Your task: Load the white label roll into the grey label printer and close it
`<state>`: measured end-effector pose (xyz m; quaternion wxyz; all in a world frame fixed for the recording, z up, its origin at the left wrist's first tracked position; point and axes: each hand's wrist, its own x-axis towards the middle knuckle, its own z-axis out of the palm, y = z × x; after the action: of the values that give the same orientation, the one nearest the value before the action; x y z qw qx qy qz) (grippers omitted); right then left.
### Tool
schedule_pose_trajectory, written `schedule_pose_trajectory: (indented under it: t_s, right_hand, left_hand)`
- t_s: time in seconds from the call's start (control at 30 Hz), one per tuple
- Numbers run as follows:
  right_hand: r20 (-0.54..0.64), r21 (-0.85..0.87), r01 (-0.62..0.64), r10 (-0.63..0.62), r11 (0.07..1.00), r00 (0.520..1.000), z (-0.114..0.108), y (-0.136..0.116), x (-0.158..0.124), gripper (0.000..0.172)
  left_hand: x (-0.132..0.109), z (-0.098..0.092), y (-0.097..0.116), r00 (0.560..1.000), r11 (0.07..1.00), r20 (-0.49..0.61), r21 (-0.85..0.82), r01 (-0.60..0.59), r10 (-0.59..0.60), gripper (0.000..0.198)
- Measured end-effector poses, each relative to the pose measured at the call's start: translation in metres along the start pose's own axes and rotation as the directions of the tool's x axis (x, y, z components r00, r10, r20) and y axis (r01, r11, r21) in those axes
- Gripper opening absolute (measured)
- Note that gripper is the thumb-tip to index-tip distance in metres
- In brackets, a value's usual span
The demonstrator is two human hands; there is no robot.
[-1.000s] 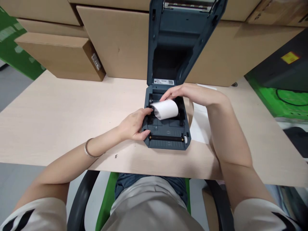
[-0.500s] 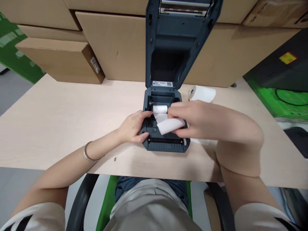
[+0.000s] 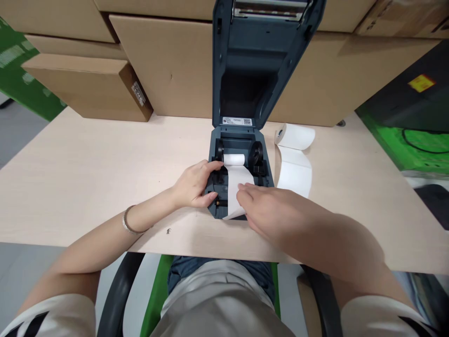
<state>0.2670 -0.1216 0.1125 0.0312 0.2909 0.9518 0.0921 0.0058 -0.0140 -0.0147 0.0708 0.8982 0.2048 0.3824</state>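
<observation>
A dark blue-grey label printer (image 3: 269, 173) stands on the table with its lid (image 3: 256, 61) raised. Inside it lies a small white paper roll (image 3: 234, 159), and its paper strip (image 3: 235, 189) runs forward over the front roller. My left hand (image 3: 196, 185) grips the printer's left side, index finger by the roll and thumb near the front corner. With fingers closed on the strip's right side, my right hand (image 3: 266, 206) holds the paper down toward the front edge. Its fingertips are partly hidden, and the roller's right end is covered.
Right of the printer lies a larger white label roll (image 3: 297, 136) with its strip (image 3: 294, 171) unrolled forward on the table (image 3: 87, 178). Cardboard boxes (image 3: 168, 65) stand along the back, and a smaller box (image 3: 87, 86) sits at the back left.
My right hand has moved forward and down from beside the roll. The paper strip, curled up before, now lies stretched flat over the printer's front. My left hand has stayed in place.
</observation>
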Motion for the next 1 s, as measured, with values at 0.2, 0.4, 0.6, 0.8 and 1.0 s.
schedule_pose_trajectory:
  t_s: [0.2, 0.4, 0.6, 0.8, 1.0]
  right_hand:
    - [0.036, 0.090, 0.043, -0.046, 0.995, 0.998, 0.013, 0.011, -0.004, 0.051]
    - [0.027, 0.068, 0.104, -0.106, 0.992, 0.994, 0.017, 0.012, -0.002, 0.036]
    - [0.039, -0.049, 0.120, -0.118, 0.992, 0.992, 0.013, -0.001, 0.000, 0.040]
    - [0.116, 0.032, 0.077, -0.080, 0.996, 0.990, -0.003, -0.006, 0.008, 0.035]
    - [-0.015, -0.128, 0.049, -0.051, 0.991, 0.999, -0.012, -0.021, 0.007, 0.043]
  left_hand:
    - [0.002, 0.000, 0.002, 1.000, 1.000, 0.002, -0.012, 0.002, -0.002, 0.069]
    - [0.002, 0.001, 0.004, 1.000, 1.000, -0.007, 0.001, 0.004, -0.004, 0.069]
    - [0.001, 0.001, 0.005, 1.000, 1.000, -0.002, 0.024, 0.007, -0.007, 0.069]
    - [0.003, -0.001, 0.006, 1.000, 1.000, 0.014, 0.020, 0.010, -0.010, 0.070]
    - [0.003, -0.004, 0.008, 0.995, 0.999, 0.088, 0.003, 0.037, -0.037, 0.074]
